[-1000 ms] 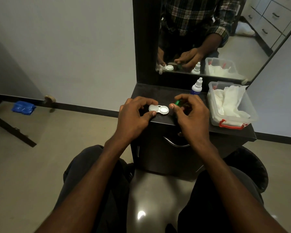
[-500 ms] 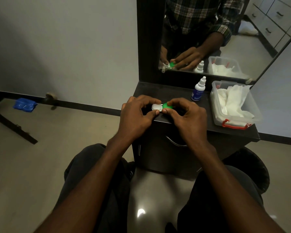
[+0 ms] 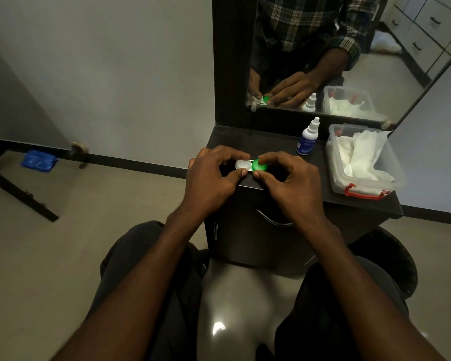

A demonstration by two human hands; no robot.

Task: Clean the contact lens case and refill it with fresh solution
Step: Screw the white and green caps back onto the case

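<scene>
The contact lens case rests near the front left edge of the dark cabinet top. Its left half carries a white cap; a green cap sits on its right half. My left hand pinches the white side between thumb and fingers. My right hand grips the green cap with thumb and forefinger. A small white solution bottle with a blue label stands upright behind my right hand, its nozzle closed.
A clear plastic box with red latches holds white tissues at the right of the cabinet top. A mirror rises behind, reflecting my hands. A drawer handle sits below. My knees flank the cabinet; a blue packet lies on the floor, far left.
One second ago the case's right well was uncovered and my right hand held the green cap beside it. The cap now sits on that well, with my right fingers around it.
</scene>
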